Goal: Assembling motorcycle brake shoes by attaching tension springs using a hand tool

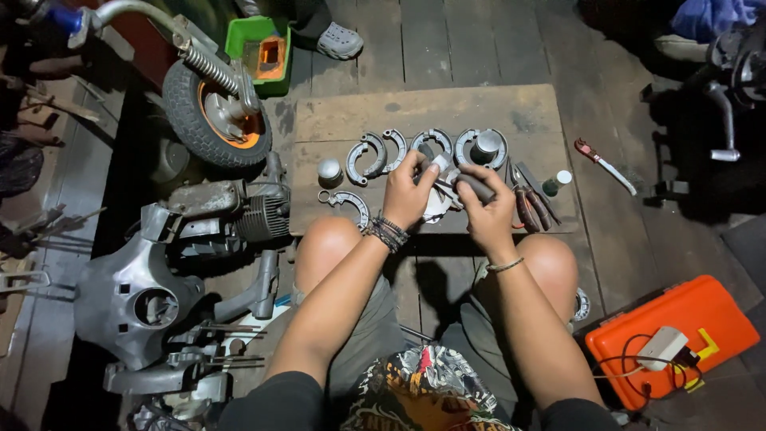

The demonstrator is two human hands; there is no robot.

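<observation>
1. Far on my left lies the dismantled scooter: a small wheel (pixel 215 112) with an orange hub and a coil-spring shock, the finned engine block (pixel 231 211) below it, and a grey headset cover (pixel 132 299) on the floorboards.
2. On the wooden board (pixel 479 108) in front of my knees sit several curved brake shoes (pixel 369 154) in a row, one more brake shoe (pixel 349 201) lying nearer my left knee, and a small metal cap (pixel 329 170) beside them.
3. My left hand (pixel 407 191) is closed around the near end of the part I am working on, a brake shoe half (pixel 439 203) with a pale lining (mostly hidden by my fingers), held just above the board's near edge.
4. My right hand (pixel 488 209) is clenched on the dark handle of a tool (pixel 471 185) that crosses the part; I cannot tell the tool's kind.
5. The shoe should be stiff cast metal, light enough for one hand, perhaps greasy, so I judge the rim ends the best place to hold, off the lining.
6. Both wrists are bent down, forearms over my knees, thumbs on top.
7. To the right lie red-handled pliers (pixel 531 209), a small bottle (pixel 557 182), a red-handled knife (pixel 602 164) on the floor, and an orange case (pixel 678 335) by my right leg.
</observation>
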